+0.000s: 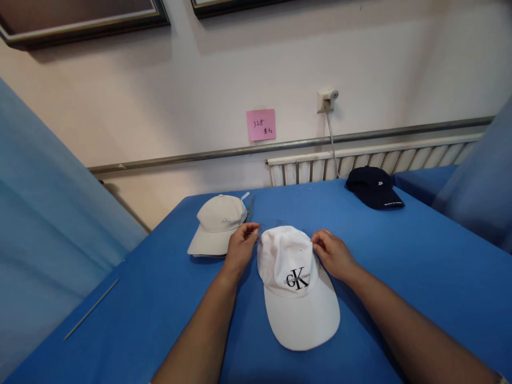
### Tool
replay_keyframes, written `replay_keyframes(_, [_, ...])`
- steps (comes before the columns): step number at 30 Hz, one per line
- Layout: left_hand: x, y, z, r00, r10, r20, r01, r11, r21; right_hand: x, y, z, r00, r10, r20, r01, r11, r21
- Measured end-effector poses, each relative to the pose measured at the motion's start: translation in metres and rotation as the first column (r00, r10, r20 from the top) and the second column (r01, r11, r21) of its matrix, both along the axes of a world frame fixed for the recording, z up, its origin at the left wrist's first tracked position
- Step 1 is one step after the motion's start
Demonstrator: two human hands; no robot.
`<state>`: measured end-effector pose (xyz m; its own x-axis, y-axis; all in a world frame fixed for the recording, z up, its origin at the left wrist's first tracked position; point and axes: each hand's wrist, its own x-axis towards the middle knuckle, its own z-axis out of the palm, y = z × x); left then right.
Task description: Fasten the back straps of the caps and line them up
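Note:
A white baseball cap (301,314) with black "CK" lettering lies on the blue table, its brim toward me. My right hand (333,253) is closed in a pinch at the upper right edge of its crown. Beside the crown's upper left, my left hand (242,242) is also closed, thumb and fingertips together. Fine dark strands show by the left fingertips, but what they pinch is too small to make out. Just behind my left hand sits a beige cap (218,218), on top of other headwear that is mostly hidden.
A black cap (374,188) rests at the table's back right. On the left lies a thin stick (92,309). Blue curtains (52,213) hang at both sides. Behind the blue table (160,320) are a radiator (312,172), a pipe, a plugged-in cable and a pink note (261,125).

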<state>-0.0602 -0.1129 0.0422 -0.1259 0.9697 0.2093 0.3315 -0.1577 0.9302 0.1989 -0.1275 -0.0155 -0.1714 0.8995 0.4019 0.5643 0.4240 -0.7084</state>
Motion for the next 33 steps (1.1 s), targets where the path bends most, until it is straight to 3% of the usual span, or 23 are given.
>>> replay_keyframes(3, [-0.011, -0.007, 0.006, 0.973, -0.078, -0.219, 0.069, 0.996, -0.049, -0.001, 0.0, -0.001, 1.0, -0.026, 0.01, 0.026, 0.998, -0.058])
replay_keyframes(6, [-0.015, -0.014, 0.007, 0.886, -0.208, -0.414, 0.154, 0.975, -0.162, -0.002, -0.001, -0.001, 1.0, -0.021, 0.005, 0.021, 0.996, -0.082])
replay_keyframes(12, [0.003, -0.02, 0.005, 0.704, -0.188, -0.685, 0.066, 0.977, -0.201, -0.004, -0.003, -0.001, 1.0, -0.016, 0.016, 0.017, 0.995, -0.101])
replay_keyframes(15, [-0.001, -0.019, 0.009, 0.689, -0.245, -0.682, 0.097, 0.964, -0.249, -0.003, -0.002, -0.002, 1.0, -0.018, 0.024, 0.02, 0.995, -0.095])
replay_keyframes(20, [-0.023, -0.016, 0.016, 0.781, -0.359, -0.51, 0.252, 0.93, -0.27, 0.001, 0.001, -0.002, 0.998, -0.062, -0.001, 0.061, 0.995, -0.076])
replay_keyframes(24, [-0.026, -0.015, 0.016, 0.784, -0.462, -0.414, 0.367, 0.884, -0.29, 0.004, 0.003, -0.002, 0.997, -0.073, -0.024, 0.071, 0.994, -0.086])
replay_keyframes(28, [-0.022, -0.013, 0.014, 0.84, -0.407, -0.359, 0.346, 0.911, -0.224, 0.01, 0.008, -0.001, 0.984, -0.169, -0.051, 0.167, 0.985, -0.054])
replay_keyframes(33, [-0.011, -0.005, -0.003, 0.84, -0.314, -0.442, 0.275, 0.949, -0.152, 0.017, 0.015, 0.0, 0.965, -0.257, -0.055, 0.255, 0.966, -0.039])
